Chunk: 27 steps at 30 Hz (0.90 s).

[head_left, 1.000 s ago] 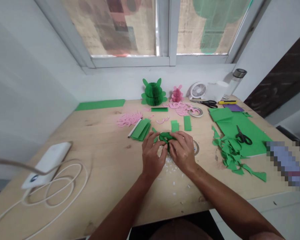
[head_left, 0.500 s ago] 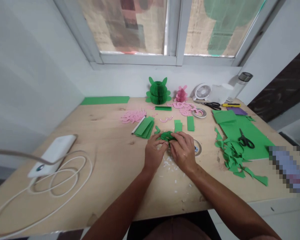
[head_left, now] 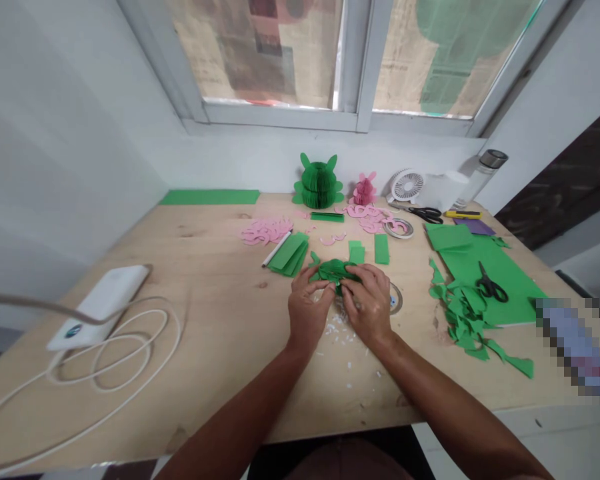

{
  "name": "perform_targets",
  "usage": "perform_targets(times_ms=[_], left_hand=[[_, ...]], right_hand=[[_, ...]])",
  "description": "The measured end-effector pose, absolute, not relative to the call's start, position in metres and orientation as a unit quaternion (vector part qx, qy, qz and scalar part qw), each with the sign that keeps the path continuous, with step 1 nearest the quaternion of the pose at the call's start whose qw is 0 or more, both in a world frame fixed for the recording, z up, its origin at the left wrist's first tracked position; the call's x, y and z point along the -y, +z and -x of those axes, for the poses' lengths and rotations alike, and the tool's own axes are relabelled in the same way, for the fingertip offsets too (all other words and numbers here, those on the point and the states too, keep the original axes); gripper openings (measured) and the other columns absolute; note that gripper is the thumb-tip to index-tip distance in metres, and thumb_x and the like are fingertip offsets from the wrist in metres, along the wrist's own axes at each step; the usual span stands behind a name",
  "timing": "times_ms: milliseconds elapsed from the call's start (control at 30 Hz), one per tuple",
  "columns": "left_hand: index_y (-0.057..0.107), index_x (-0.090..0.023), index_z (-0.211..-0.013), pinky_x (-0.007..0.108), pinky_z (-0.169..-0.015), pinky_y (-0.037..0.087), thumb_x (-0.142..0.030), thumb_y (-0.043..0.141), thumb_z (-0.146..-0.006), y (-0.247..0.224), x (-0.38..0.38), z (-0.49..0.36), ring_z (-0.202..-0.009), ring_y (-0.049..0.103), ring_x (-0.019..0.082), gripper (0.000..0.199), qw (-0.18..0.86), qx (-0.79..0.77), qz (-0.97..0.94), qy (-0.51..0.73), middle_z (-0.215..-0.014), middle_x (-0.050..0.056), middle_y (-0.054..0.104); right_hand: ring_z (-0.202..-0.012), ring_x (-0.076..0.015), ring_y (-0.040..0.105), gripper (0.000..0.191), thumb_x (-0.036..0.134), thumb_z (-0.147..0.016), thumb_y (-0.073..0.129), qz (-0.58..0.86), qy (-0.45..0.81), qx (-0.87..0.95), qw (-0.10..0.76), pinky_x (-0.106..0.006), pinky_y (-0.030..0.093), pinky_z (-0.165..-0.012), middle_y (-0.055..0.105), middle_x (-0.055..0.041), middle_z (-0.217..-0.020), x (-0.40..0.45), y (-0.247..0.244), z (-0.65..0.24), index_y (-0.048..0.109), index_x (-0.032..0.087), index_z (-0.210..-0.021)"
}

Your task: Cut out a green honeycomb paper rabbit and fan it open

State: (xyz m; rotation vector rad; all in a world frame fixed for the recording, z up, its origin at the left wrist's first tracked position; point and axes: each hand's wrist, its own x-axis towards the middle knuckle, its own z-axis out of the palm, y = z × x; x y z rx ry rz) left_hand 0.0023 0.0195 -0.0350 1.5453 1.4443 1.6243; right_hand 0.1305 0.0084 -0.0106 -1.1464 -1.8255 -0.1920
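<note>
A small green folded-paper piece (head_left: 334, 268) is held between both hands over the middle of the table. My left hand (head_left: 310, 303) pinches its left side, with thumb and fingers at the near edge. My right hand (head_left: 367, 297) grips the right side, fingertips curled over it. The two hands meet at the piece's near edge, where the fingers hide part of it. Just beyond lie green paper strips (head_left: 381, 249) and a fanned stack of green paper (head_left: 290, 255) with a white pen (head_left: 277, 249) along it. A tape roll (head_left: 396, 299) shows partly behind my right hand.
Green and pink paper figures (head_left: 321, 185) stand by the wall, near pink scraps (head_left: 267, 231). At right are black scissors (head_left: 491, 283) on green sheets, green offcuts (head_left: 465, 313), a white fan (head_left: 407, 185) and a yellow cutter (head_left: 463, 215). A white power bank (head_left: 100, 307) with looped cable lies left.
The green paper piece now shows slightly wider between the fingers. Both hands stay in nearly the same place, and the camera view has shifted a little.
</note>
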Motion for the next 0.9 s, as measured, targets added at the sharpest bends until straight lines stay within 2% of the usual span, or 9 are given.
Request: perform_targets(times_ms=[367, 900], left_hand=[[0.069, -0.022, -0.073, 0.051, -0.103, 0.037, -0.024, 0.066, -0.072, -0.035, -0.019, -0.001, -0.119, 0.051, 0.025, 0.003, 0.226, -0.529, -0.558, 0.598, -0.114, 0.006, 0.064], [0.065, -0.021, -0.069, 0.049, -0.100, 0.039, -0.017, 0.063, -0.075, -0.024, -0.013, -0.008, -0.124, 0.043, 0.025, 0.007, 0.103, -0.532, -0.623, 0.564, -0.115, 0.007, 0.064]], right_hand=[[-0.102, -0.0251, 0.054, 0.010, 0.016, -0.082, 0.057, 0.465, -0.054, 0.738, 0.487, -0.046, 0.044, -0.087, 0.066, -0.0086, -0.101, -0.008, -0.007, -0.131, 0.065, 0.021, -0.085], [-0.100, -0.0241, 0.053, 0.005, 0.020, -0.078, 0.062, 0.508, -0.031, 0.709, 0.488, -0.043, 0.041, -0.087, 0.065, -0.0049, -0.100, -0.009, -0.011, -0.131, 0.066, 0.022, -0.076]])
